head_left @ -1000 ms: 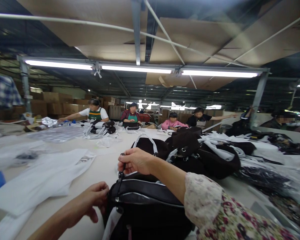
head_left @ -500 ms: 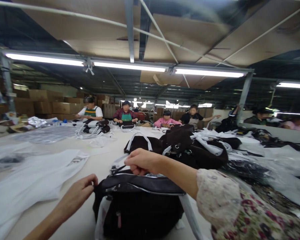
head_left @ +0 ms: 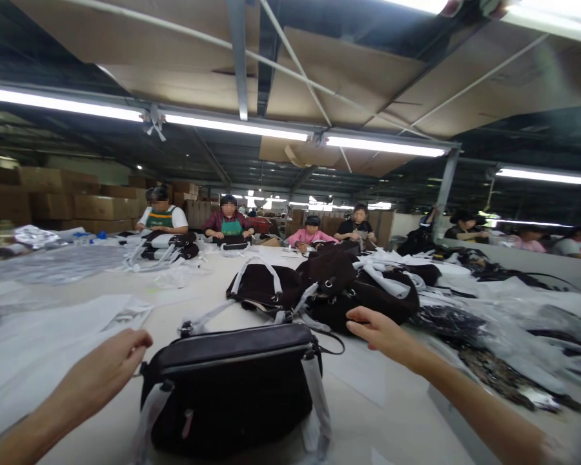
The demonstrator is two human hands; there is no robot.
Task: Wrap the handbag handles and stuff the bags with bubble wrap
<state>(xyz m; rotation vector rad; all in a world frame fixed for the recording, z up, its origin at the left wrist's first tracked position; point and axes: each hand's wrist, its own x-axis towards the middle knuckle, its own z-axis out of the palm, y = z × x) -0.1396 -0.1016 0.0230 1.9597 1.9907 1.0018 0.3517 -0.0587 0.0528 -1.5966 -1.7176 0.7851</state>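
Observation:
A black handbag stands upright on the table in front of me, its top zipper line closed. Its straps are wrapped in white film, and a small pinkish zipper pull hangs on its front. My left hand is at the bag's upper left corner, fingers curled and thumb close to them; whatever they pinch is too small to make out. Off the bag's right end, my right hand hovers with fingers stretched out and nothing in them. A thin black strap loops out between that hand and the bag.
Behind the bag lies a pile of dark bags with white-wrapped straps. White sheets cover the left of the table; clear plastic wrapping spreads on the right. Several people sit across the table, one in a green apron.
My right hand has moved right, off the bag's top, and its fingers have opened. The bag's gaping top is now closed. My left hand stays at the left corner. The view has shifted right.

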